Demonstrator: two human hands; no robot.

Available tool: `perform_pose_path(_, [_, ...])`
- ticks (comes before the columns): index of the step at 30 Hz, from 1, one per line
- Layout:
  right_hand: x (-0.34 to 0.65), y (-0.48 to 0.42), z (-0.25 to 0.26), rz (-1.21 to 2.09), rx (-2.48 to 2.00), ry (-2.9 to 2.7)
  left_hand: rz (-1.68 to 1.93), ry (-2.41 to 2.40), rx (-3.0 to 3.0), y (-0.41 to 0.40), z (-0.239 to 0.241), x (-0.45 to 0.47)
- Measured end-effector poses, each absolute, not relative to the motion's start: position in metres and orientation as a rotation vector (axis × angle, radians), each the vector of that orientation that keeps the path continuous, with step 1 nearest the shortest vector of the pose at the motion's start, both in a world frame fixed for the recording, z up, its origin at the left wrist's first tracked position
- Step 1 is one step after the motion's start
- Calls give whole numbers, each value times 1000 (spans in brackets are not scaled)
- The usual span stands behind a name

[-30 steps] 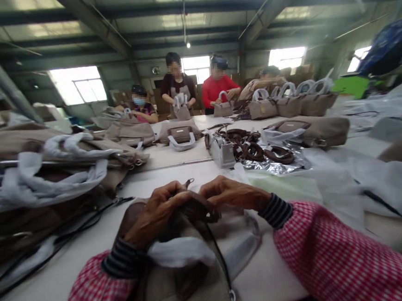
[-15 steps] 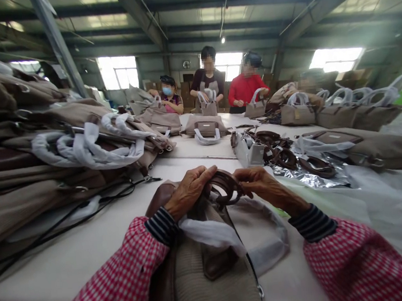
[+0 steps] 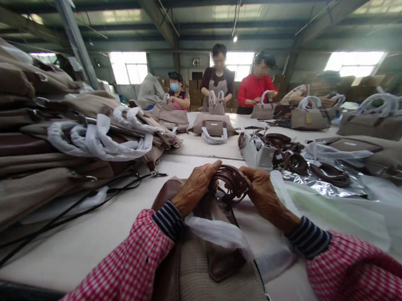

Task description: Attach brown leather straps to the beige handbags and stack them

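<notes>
Between my hands is a coiled brown leather strap. My left hand grips the coil's left side, its thumb lying along the top. On the right side, the fingers of my right hand are closed around the coil's edge. Below them a taupe ribbed handbag with brown leather trim lies on the white table. One of its handles, wrapped in white film, arches across the bag's front under my hands. A zipper runs down the bag's right edge.
A tall pile of handbags rises at the left, beside black cords. Right of centre, more coiled straps lie on silver plastic near a grey box. Several co-workers handle bags across the table. Clear plastic sheeting covers the right side.
My right hand has closed in on the strap coil and now grips its right side more fully. The coil's loops look more spread. The view has shifted slightly left.
</notes>
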State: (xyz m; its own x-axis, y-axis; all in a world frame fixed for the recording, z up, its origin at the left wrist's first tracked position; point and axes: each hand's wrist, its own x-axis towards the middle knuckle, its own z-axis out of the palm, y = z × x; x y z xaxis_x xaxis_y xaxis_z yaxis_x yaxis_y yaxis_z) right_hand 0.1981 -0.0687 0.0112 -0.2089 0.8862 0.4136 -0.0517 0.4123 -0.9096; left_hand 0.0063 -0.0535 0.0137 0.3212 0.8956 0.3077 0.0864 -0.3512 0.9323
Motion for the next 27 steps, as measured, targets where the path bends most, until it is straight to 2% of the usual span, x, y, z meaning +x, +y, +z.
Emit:
perform_pose_path(5, [192,-82,19,1316,-713,-1592,1142,924,1752,-48,9,7])
perform_pose_path(8, [194,-84,24,1352,-711,-1689,1107,965,1777,-48,11,6])
perform_pose_path(10, [197,-81,21,1238,-708,-1744,1086,964,1777,-50,13,6])
perform_pose_path(14, [205,-70,10,765,-776,-1871,1077,944,1782,-53,15,8])
perform_pose_path(16, [206,-66,7,676,-842,-1859,1069,944,1778,-56,17,7])
perform_pose_path(22, [206,-69,17,1106,-858,-1702,941,738,1596,-69,22,-10])
perform_pose_path(27, [216,-74,24,1189,-875,-1797,922,705,1482,-65,15,-12])
